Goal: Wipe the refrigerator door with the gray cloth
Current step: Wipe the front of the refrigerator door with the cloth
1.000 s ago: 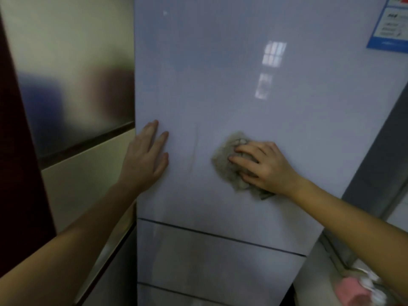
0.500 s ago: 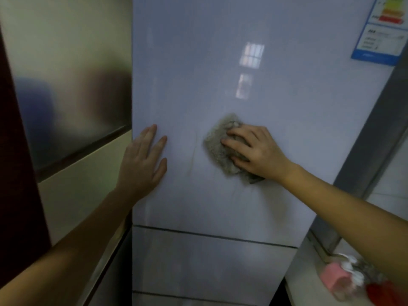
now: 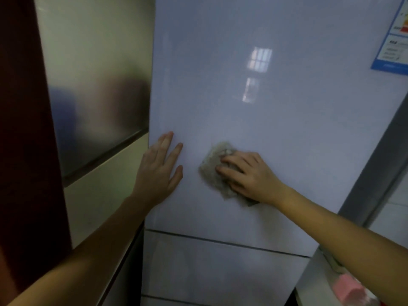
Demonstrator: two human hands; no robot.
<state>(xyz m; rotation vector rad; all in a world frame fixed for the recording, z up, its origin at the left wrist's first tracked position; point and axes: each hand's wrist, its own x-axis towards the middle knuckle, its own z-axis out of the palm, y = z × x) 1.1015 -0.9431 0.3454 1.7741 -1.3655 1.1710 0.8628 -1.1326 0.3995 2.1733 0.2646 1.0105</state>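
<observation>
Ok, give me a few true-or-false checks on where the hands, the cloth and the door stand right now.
1. The right hand holds the crumpled gray cloth against the glossy pale-blue refrigerator door. True.
2. The left hand holds a second cloth. False: it is bare and rests flat on the door near its left edge.
3. A blue-bordered label sticker sits at the door's upper right. True.
4. The cloth lies below the horizontal seam across the front. False: the cloth and both hands are above that seam.
</observation>
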